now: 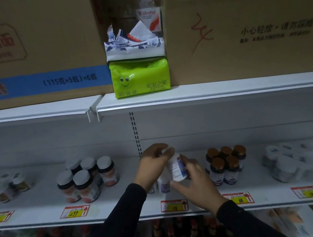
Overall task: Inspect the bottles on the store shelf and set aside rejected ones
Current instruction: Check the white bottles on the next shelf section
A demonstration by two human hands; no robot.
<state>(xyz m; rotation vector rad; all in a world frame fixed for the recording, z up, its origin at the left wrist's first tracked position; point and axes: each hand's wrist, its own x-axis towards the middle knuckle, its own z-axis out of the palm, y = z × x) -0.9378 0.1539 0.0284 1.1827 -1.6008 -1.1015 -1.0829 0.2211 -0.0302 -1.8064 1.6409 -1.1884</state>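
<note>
On the white metal middle shelf [45,214], a wide bare strip lay between the cluster of white-capped dark jars [86,178] on the left and the hands [155,163], which held a white bottle [175,167] above a few small white bottles [164,185]. Just right of the hands stood a group of brown-capped dark bottles [226,163], close by. Above the bottles, open space reached up to the white upper shelf [227,90].

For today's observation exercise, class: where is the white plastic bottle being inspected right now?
In the head view, the white plastic bottle is held tilted between the left hand and right hand, above the middle shelf, just left of the brown-capped bottles.
</note>
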